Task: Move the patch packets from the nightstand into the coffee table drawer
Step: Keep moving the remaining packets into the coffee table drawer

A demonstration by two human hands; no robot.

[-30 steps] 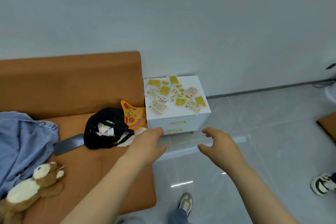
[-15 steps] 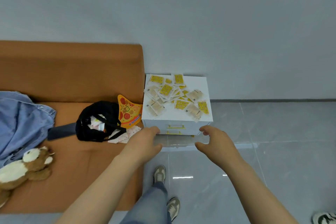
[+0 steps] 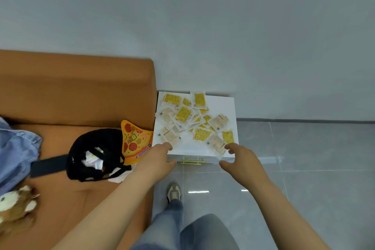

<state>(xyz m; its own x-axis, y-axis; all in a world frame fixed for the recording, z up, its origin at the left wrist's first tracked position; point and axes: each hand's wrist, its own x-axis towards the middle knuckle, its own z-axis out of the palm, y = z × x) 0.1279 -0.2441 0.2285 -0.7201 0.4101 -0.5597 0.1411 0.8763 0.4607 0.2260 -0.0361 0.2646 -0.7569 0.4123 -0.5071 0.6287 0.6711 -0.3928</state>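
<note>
The packets lay scattered and overlapping across the white nightstand, some yellow side up, others pale, and covered most of its top except the far right corner. The nightstand stood against the wall, just beside the sofa, and a gold handle showed on its front. The left hand was at the near left corner, fingers loosely spread and empty, its fingertips at the edge close to a pale packet. The right hand was at the near right corner, likewise spread and holding nothing, its fingers curled just beside a pale packet that overhung the edge. On the sofa lay a black bag, a pizza-slice toy, blue denim clothing and a plush toy. Below, jeans and a shoe stood on the grey tiles.
</note>
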